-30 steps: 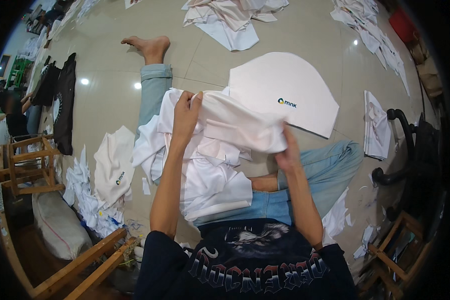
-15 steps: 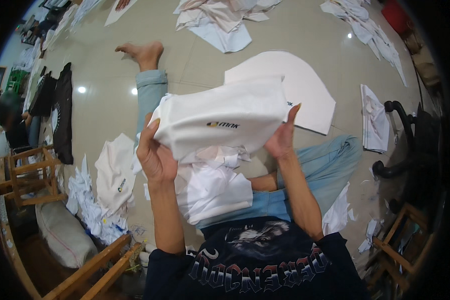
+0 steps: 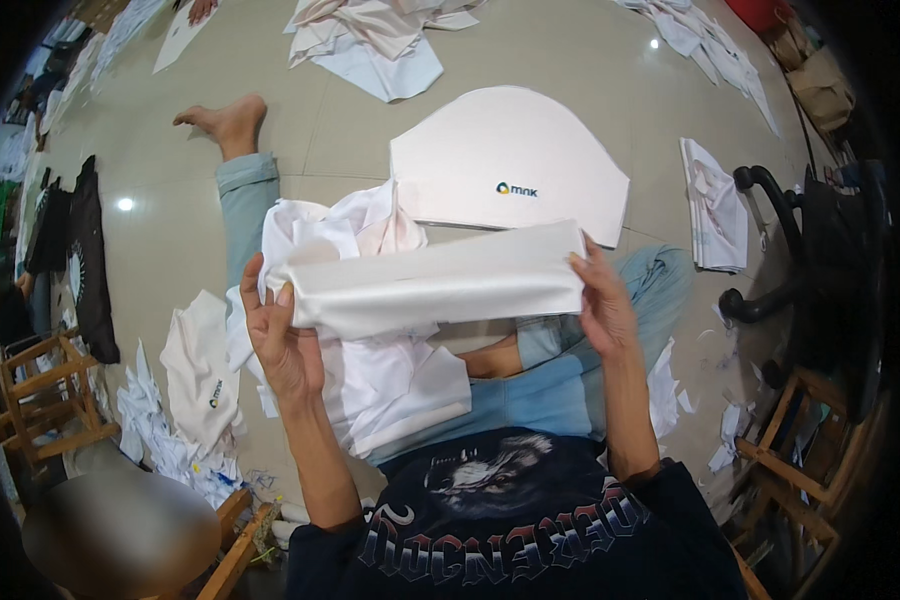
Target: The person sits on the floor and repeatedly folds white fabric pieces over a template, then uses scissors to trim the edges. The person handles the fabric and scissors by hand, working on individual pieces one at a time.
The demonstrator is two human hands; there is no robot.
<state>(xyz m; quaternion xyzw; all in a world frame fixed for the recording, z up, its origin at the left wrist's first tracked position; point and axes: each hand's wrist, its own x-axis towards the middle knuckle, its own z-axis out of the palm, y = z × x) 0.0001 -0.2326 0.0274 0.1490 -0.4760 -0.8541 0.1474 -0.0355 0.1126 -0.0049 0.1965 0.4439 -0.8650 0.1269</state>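
A folded white garment [image 3: 435, 285] stretches as a flat band in front of me, held at both ends. My left hand [image 3: 280, 335] grips its left end, and my right hand [image 3: 602, 300] grips the right end. Under it, several loose white garments [image 3: 370, 380] lie heaped on my lap and on my outstretched left leg in light blue jeans [image 3: 245, 200]. Beyond the band lies a large white curved template board [image 3: 510, 160] on the tiled floor.
White garments lie on the floor at my left [image 3: 202, 370], far ahead [image 3: 375, 40] and at the right [image 3: 712, 205]. Dark shirts [image 3: 80, 260] lie far left. Wooden frames [image 3: 40, 400] stand lower left; a black chair [image 3: 820, 270] and wooden stool [image 3: 795, 450] at right.
The garment was bunched over my lap, then raised and spread between both hands. Now it is folded narrower into a flat band and held slightly lower.
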